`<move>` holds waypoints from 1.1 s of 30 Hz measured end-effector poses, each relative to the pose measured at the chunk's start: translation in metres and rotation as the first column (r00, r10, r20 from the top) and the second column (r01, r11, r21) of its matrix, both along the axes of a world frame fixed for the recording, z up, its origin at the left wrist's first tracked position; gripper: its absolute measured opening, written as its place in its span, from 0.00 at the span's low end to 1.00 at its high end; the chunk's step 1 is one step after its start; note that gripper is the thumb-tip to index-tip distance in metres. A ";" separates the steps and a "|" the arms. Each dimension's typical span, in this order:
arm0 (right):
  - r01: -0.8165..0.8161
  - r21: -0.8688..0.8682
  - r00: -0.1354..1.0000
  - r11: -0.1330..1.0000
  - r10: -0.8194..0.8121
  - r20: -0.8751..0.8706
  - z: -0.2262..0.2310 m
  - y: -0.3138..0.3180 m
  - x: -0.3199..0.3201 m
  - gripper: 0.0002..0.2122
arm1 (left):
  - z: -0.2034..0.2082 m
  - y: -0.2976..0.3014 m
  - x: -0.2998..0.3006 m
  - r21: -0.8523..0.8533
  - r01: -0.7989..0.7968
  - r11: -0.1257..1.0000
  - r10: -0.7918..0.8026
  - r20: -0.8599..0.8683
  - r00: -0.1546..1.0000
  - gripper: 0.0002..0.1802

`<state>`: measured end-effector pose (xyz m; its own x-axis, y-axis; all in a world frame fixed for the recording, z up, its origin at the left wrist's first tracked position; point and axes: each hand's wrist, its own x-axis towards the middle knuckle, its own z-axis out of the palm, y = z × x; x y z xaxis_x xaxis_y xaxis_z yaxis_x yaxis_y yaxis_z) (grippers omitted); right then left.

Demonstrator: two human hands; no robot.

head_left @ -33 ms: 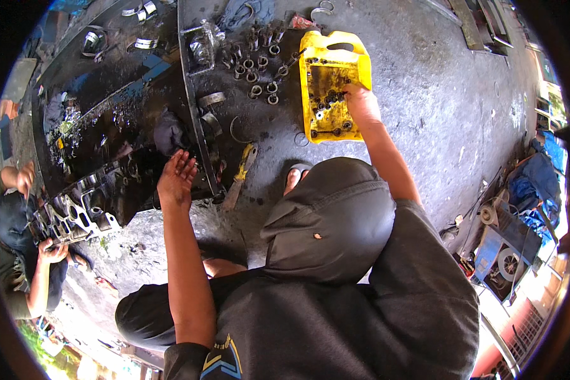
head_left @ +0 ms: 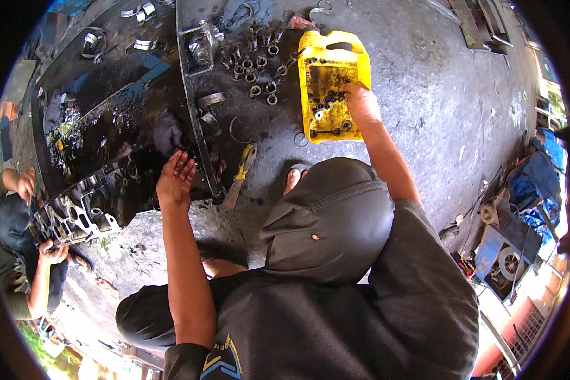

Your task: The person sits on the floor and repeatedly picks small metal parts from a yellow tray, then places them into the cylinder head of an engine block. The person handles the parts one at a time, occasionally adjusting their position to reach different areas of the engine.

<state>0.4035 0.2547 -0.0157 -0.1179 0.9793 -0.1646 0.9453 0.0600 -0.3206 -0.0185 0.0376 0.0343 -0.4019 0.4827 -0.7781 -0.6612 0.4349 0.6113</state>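
A yellow plastic jug point(head_left: 365, 63) with one side cut away lies on the floor as a tray, oily inside. Several small dark metal parts point(head_left: 331, 99) sit in it. My right hand point(head_left: 363, 106) reaches over its right rim, fingertips pinched together among those parts; what they hold, if anything, is hidden. My left hand point(head_left: 175, 177) is raised beside the black metal tray point(head_left: 193, 104), its fingers stretched and a little apart, with nothing seen in it. Next to that hand, a dark crumpled rag point(head_left: 169, 132) lies in the tray.
Several metal rings and dark parts point(head_left: 261, 62) stand between tray and jug. A yellow-handled scraper point(head_left: 242, 168) lies near my foot. At the left, another person's hands point(head_left: 54, 253) touch a metal engine part point(head_left: 76, 218). A blue machine point(head_left: 500, 263) stands far right.
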 end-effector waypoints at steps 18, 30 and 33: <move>-0.543 -0.212 0.707 0.813 0.305 -0.639 0.138 -0.006 -0.116 0.12 | 0.046 0.067 0.072 0.315 0.243 0.917 -0.327 0.251 0.911 0.22; -0.452 -0.330 0.791 0.829 0.544 0.282 0.077 0.001 -0.027 0.08 | 0.075 0.082 0.058 0.333 0.321 0.886 -0.421 0.290 0.860 0.11; -0.219 -0.381 0.925 0.898 0.316 0.212 0.030 -0.028 -0.003 0.08 | 0.068 0.063 0.058 0.141 0.369 0.918 -0.393 0.218 0.893 0.12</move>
